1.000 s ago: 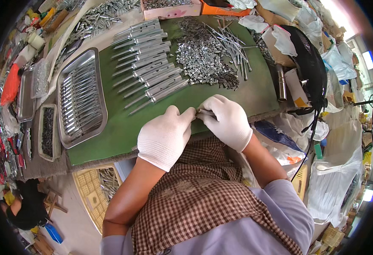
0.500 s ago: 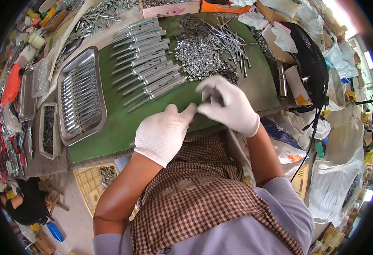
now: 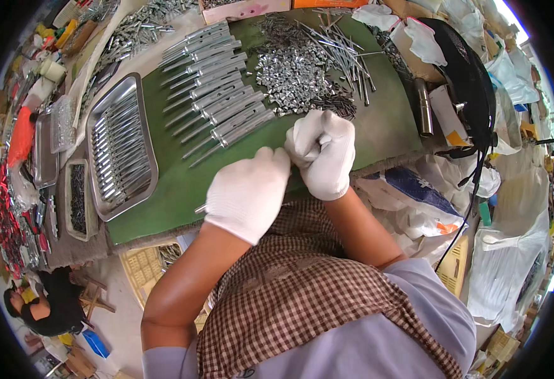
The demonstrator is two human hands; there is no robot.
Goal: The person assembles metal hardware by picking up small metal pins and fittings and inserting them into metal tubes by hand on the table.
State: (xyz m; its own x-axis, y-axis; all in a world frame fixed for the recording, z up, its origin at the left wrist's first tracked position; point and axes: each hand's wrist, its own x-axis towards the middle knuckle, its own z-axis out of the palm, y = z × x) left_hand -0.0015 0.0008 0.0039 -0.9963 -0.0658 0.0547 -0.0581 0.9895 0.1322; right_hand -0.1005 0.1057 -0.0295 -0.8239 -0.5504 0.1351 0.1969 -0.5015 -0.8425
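Both hands wear white knit gloves and meet over the near edge of the green work mat (image 3: pixel 144 221). My left hand (image 3: pixel 248 192) is closed round a slim metal rod (image 3: pixel 200 209); only its end shows beside the wrist, the rest is hidden. Against its fingertips, my right hand (image 3: pixel 322 151) is curled into a pinch, and whatever it holds is hidden. Beyond the hands lies a row of silver slotted tubes (image 3: pixel 245 126) with thin rods sticking out. Right of that row is a heap of small silver nuts (image 3: pixel 293 79), with dark screws (image 3: pixel 334 106) at its near side.
Left on the mat, a steel tray (image 3: pixel 152 158) holds a row of metal pieces. Beside it sits a narrow box (image 3: pixel 78 234) of dark pins. Long loose rods (image 3: pixel 353 60) lie at the far right, near a black mesh bag (image 3: pixel 463 82). Another person (image 3: pixel 53 300) is at lower left.
My right hand has moved left and inward to meet the left hand, its fingers curling tighter. The left hand has shifted slightly, and the whole view has moved a little.
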